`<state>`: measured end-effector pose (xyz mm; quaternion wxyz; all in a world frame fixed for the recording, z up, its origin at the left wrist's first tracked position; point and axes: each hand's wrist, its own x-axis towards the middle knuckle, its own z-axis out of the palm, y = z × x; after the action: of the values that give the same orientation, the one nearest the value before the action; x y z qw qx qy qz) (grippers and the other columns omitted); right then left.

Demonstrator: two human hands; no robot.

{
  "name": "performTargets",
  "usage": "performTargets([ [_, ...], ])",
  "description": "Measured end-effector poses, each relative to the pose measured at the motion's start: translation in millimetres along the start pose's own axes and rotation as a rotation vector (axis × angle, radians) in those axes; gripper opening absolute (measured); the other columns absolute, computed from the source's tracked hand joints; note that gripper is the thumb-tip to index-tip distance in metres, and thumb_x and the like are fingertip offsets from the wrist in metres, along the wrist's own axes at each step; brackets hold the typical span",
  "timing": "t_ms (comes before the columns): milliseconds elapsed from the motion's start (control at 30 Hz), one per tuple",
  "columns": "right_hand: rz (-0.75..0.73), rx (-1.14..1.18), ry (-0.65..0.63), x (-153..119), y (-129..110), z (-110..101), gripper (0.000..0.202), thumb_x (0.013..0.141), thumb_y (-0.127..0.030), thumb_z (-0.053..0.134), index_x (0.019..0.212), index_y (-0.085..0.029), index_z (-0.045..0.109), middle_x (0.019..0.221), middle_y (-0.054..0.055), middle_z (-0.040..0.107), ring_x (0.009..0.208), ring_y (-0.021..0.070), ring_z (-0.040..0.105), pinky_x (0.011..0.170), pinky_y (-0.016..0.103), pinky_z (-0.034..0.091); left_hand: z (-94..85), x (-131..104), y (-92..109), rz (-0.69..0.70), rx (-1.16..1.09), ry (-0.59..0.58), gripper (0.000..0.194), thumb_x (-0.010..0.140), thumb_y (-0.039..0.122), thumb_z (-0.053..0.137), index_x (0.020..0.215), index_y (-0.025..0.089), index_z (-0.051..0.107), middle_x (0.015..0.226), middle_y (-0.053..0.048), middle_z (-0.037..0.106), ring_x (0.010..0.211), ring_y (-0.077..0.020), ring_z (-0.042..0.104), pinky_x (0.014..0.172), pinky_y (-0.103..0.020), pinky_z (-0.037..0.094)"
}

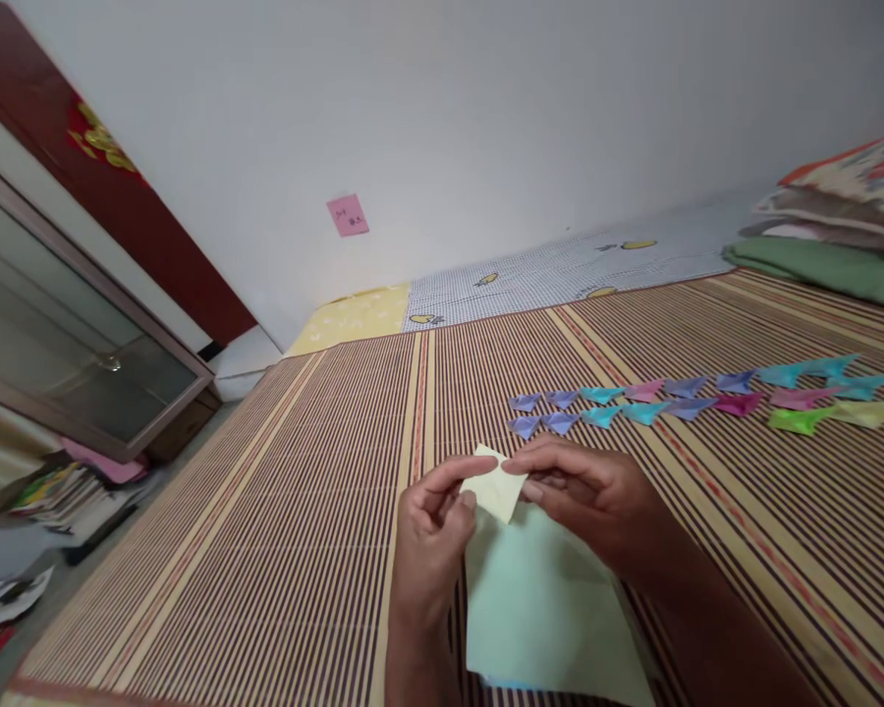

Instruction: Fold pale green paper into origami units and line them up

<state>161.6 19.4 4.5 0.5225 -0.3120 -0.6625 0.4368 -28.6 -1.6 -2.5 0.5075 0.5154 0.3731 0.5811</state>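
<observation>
Between my two hands is a small pale-yellow piece of folded paper, held up with one corner pointing down. My left hand pinches its left side between thumb and index finger. On the opposite side, my right hand grips the paper with its fingertips, and both index fingertips nearly meet at the upper part. Below lies a pale-green sheet with a bit of blue showing under its near edge. Beyond my right hand, folded paper shapes in purple, blue, pink, green and yellow stand in two rows.
A striped mat covers the bed. Folded bedding is piled at the far right. A pink note is stuck on the wall. At left stand a glass-doored cabinet and a stack of books or papers.
</observation>
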Motion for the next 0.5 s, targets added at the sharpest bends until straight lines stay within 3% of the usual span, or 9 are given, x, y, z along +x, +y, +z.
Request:
performTargets([
  [167,0.014,0.024,0.014,0.1,-0.2,-1.7,0.011,0.094,-0.027,0.067,0.099,-0.024,0.076,0.097,0.005,0.073,0.089,0.0185,0.071,0.077,0.031,0.056,3.6,2.0,6.5,-0.006,-0.057,-0.105,0.034,0.080,0.019,0.080,0.113,0.026,0.080,0.115,-0.007,0.073,0.098,-0.0173,0.069,0.086,-0.023,0.053],
  [500,0.043,0.011,0.123,-1.5,-2.8,8.0,0.011,0.093,-0.028,0.067,0.090,-0.021,0.075,0.087,0.003,0.071,0.081,0.0168,0.068,0.071,0.028,0.053,6.3,1.2,11.1,0.054,0.142,-0.036,0.027,0.085,0.024,0.077,0.111,0.030,0.081,0.122,-0.007,0.074,0.117,-0.0234,0.065,0.098,-0.031,0.052],
])
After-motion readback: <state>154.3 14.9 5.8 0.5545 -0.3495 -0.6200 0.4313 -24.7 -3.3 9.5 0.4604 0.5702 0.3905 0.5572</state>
